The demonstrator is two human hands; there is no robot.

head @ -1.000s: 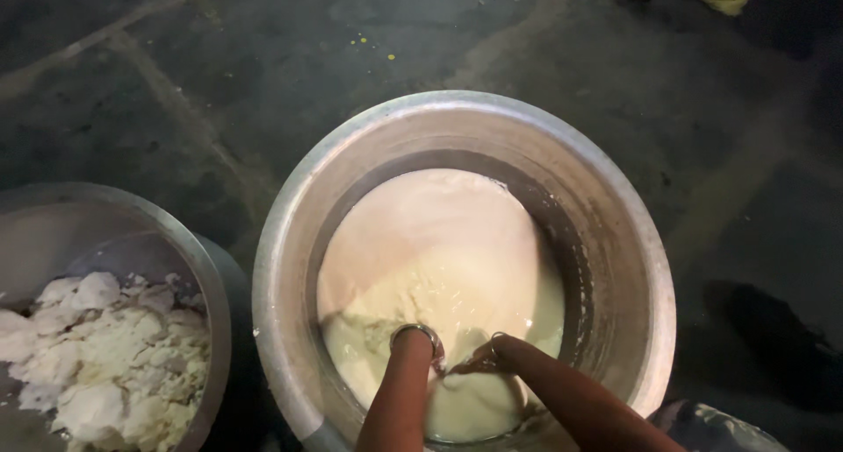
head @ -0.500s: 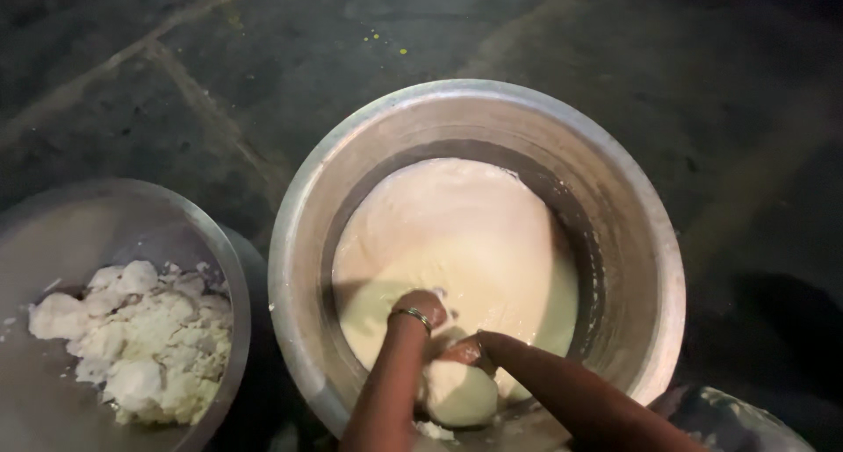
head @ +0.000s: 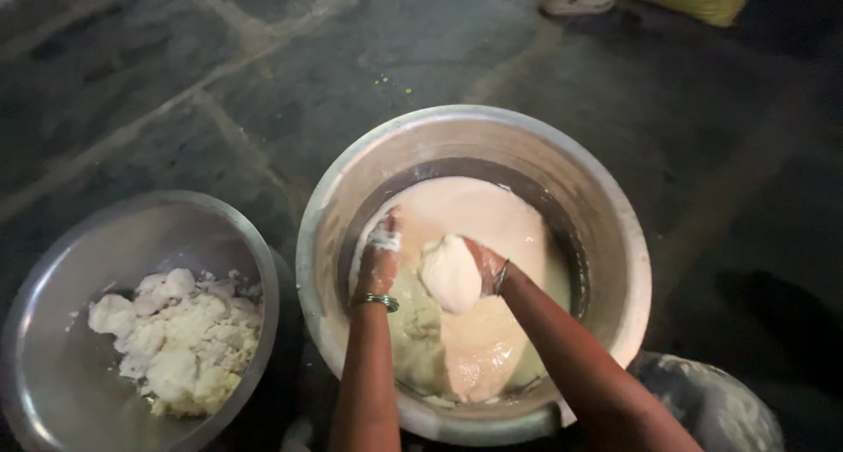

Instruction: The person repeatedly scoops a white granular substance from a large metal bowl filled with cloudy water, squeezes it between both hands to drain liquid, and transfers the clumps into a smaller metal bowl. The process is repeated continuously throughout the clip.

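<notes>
Right grip point(head: 481, 263) clamped on smooth pale lump point(head: 450, 274), left hand point(head: 380, 254) spread, coated, over creamy batter in round metal pot point(head: 606, 206)

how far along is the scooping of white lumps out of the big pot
Done: a heap of white lumps lies in the side bowl. In hand: the right hand holds a lump above the big pot, the left hand beside it. Left: much pale liquid in the pot.

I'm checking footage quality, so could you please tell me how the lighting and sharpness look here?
Head view: dim overall, stone floor nearly dark; the big metal pot rim catches a soft sheen; the white lump and both hands are slightly soft, with no harsh glare.
</notes>
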